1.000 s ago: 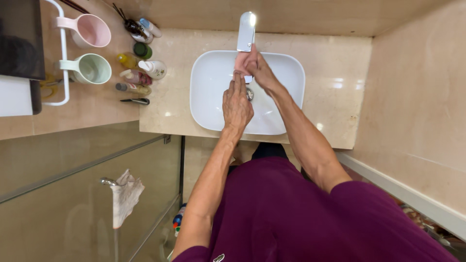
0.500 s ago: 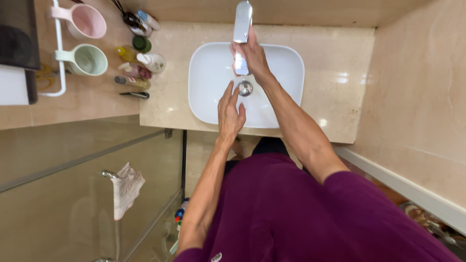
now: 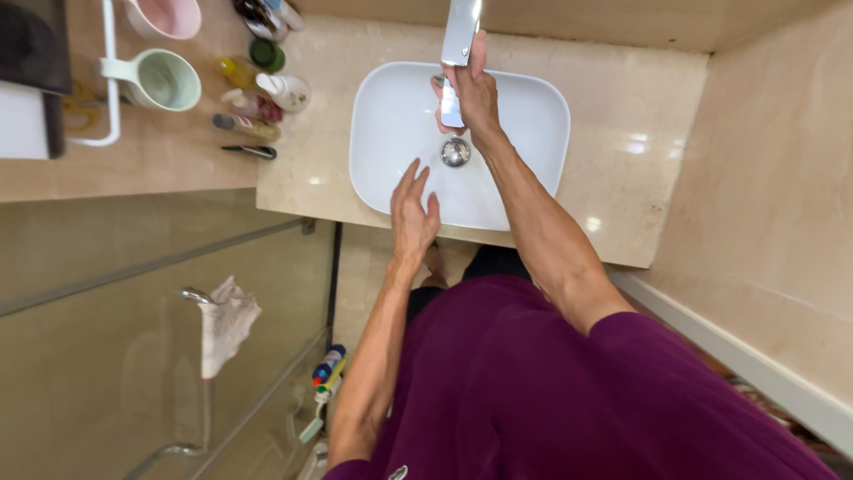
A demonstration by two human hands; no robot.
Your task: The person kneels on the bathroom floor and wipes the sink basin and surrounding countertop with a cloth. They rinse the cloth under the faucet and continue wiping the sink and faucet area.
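My right hand (image 3: 473,96) reaches across the white basin (image 3: 382,133) and wraps around the chrome faucet (image 3: 462,27) at the basin's back rim. Part of the spout shows beneath its fingers. My left hand (image 3: 413,212) hovers over the basin's front edge with its fingers spread and nothing in it. The round metal drain (image 3: 455,152) lies between the two hands. Whether water is running cannot be made out.
The beige stone counter (image 3: 613,133) surrounds the basin. A pale green cup (image 3: 164,80), a pink cup (image 3: 164,13) and several small bottles (image 3: 258,102) stand at the left. A glass partition with a cloth (image 3: 227,324) on its rail is at the lower left; bottles (image 3: 324,369) stand on the floor.
My left hand has drawn back from the drain to the basin's front edge and spread its fingers. My right hand moved from under the spout, where it held something pink, up onto the faucet.
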